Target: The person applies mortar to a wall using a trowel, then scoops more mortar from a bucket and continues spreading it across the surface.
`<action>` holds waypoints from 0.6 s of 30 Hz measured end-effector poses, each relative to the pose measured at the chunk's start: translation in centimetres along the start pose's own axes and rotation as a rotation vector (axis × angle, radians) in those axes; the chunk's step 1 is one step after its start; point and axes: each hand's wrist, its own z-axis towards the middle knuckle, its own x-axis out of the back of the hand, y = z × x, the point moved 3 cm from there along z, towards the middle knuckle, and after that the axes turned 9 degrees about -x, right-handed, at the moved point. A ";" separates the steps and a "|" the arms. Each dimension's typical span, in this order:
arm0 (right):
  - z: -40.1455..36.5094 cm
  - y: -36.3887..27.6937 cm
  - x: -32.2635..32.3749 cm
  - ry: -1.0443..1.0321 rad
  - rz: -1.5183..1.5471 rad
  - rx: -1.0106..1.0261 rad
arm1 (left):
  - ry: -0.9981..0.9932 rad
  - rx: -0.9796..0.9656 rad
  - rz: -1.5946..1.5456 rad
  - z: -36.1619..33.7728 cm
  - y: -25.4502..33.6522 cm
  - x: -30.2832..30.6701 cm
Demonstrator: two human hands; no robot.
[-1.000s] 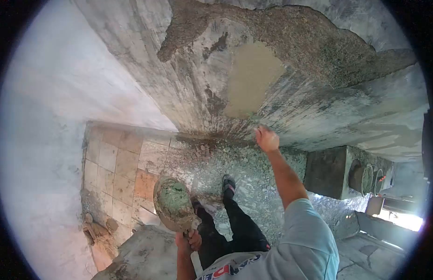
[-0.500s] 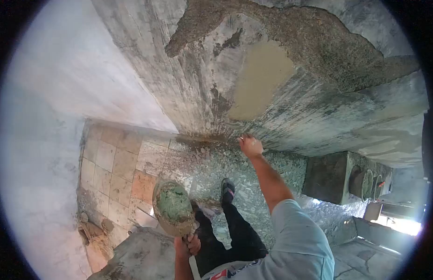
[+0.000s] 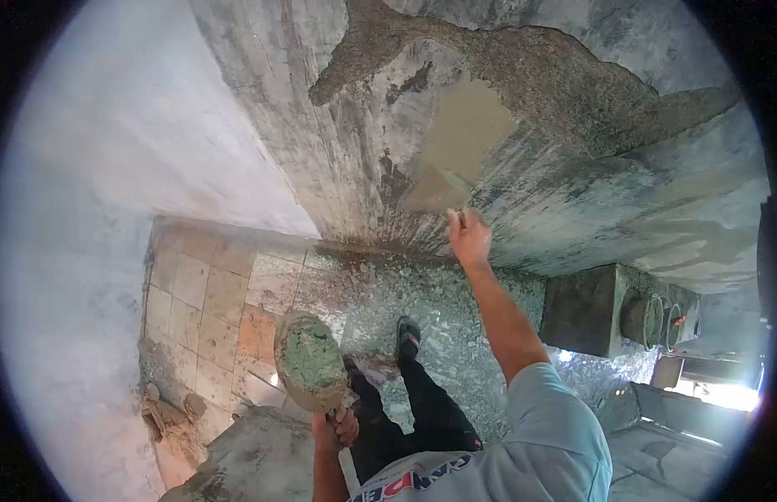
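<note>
My left hand is wrapped round the handle of a round, mortar-caked pan, held low in front of my legs. Grey-green wet mortar lies heaped in it. My right hand reaches out to the wall, closed on the handle of a trowel. The trowel's blade lies against the lower part of a smooth wet mortar patch and is hard to tell from it.
Above the patch, rough dark plaster crosses the scraped wall. Rubble covers the floor round my feet, with tiles to the left. A dark box-like block and a bucket stand at right.
My right hand has moved up along the wall, bringing the trowel onto the lower part of the wet patch. The pan in my left hand stays nearly in place.
</note>
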 end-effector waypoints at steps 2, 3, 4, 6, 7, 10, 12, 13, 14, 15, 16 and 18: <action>0.4 -0.1 1.5 0.049 0.092 0.007 | -0.007 -0.007 0.055 -0.3 0.6 -1.0; 0.3 -0.2 2.4 0.013 0.092 0.007 | -0.014 0.000 0.033 -0.4 0.4 -1.0; 0.0 -0.1 2.9 -0.025 0.091 0.006 | -0.021 0.008 0.010 -0.4 0.1 -0.9; -1.6 1.0 1.7 -0.057 0.002 0.077 | -0.035 0.013 0.004 -0.3 -0.2 -0.6; -2.5 1.9 0.5 -0.075 -0.042 0.112 | -0.039 0.010 0.019 -0.3 -0.4 -0.4; -5.3 5.3 -3.7 -0.257 -0.133 0.015 | -0.017 0.029 0.000 -0.3 -1.3 0.4; -6.2 6.8 -6.5 -0.349 -0.258 0.009 | 0.014 0.052 -0.017 -0.2 -1.6 0.7; -6.4 7.4 -7.6 -0.396 -0.318 0.007 | 0.032 0.066 -0.018 -0.2 -1.6 0.6; -6.7 7.9 -8.5 -0.416 -0.313 0.001 | 0.049 0.080 -0.019 -0.3 -1.7 0.6; -6.5 7.9 -9.2 -0.431 -0.310 -0.004 | 0.026 0.062 -0.034 -0.3 -1.9 0.9; -6.4 7.9 -9.7 -0.444 -0.307 -0.007 | 0.002 0.043 -0.049 -0.3 -2.4 1.3; -6.1 8.0 -10.9 -0.495 -0.313 -0.070 | 0.001 0.009 -0.046 0.2 -2.6 1.1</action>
